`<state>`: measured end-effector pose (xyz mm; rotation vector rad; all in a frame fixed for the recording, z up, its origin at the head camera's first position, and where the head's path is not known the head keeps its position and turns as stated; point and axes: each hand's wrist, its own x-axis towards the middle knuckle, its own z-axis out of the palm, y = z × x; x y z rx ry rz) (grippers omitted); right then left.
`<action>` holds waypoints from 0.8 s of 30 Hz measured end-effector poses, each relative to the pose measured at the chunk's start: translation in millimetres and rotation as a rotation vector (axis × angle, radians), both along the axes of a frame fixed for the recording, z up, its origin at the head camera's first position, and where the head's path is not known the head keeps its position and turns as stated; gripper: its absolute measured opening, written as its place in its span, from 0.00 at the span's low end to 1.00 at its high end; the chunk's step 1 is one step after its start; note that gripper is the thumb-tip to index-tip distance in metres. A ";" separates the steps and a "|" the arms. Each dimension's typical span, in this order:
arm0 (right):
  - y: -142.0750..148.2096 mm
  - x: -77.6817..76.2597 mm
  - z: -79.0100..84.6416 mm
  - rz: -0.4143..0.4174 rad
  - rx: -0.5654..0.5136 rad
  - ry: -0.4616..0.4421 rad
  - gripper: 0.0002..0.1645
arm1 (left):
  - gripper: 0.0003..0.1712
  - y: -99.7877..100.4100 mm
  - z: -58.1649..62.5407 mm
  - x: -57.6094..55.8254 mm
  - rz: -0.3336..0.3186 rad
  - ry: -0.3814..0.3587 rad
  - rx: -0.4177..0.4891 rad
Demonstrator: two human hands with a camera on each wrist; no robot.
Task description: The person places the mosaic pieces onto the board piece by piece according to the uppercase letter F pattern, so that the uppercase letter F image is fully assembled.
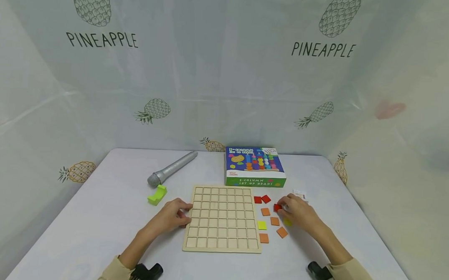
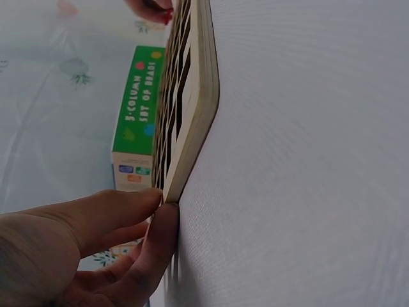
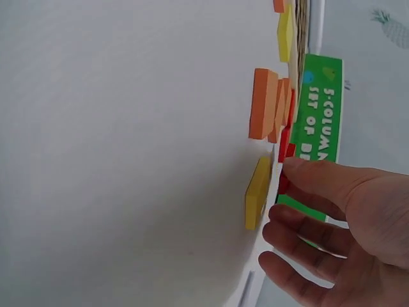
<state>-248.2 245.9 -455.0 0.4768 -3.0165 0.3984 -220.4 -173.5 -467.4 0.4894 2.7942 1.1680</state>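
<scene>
A pale wooden grid board [image 1: 224,219] with square compartments lies in the middle of the table. At its left edge is my left hand [image 1: 174,215]; in the left wrist view its thumb and fingertips pinch the board's rim [image 2: 198,109]. My right hand [image 1: 298,212], to the right of the board, pinches a red square tile [image 1: 277,207] between thumb and forefinger. Other fingers of this hand are spread loosely over the table. Beneath the hand lies a yellow tile [image 3: 257,194], partly covered by it in the head view.
Two red tiles [image 1: 266,198], several orange tiles [image 1: 275,221] and another yellow tile [image 1: 262,225] lie along the board's right side. A bead-set box [image 1: 255,181] stands behind the board. A silver microphone [image 1: 172,169] and a lime-green curved block [image 1: 157,194] are at the back left.
</scene>
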 end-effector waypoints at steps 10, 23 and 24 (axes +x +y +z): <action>-18.7 -4.0 4.9 0.009 -0.015 -0.010 0.14 | 0.28 -1.7 0.7 1.8 -0.022 0.011 0.013; -52.5 -7.6 5.0 0.013 -0.040 -0.036 0.15 | 0.28 -3.0 -3.8 2.2 -0.037 0.015 0.035; -54.9 -8.2 5.0 0.022 -0.039 -0.029 0.15 | 0.28 -3.0 -3.9 1.9 -0.038 0.012 0.037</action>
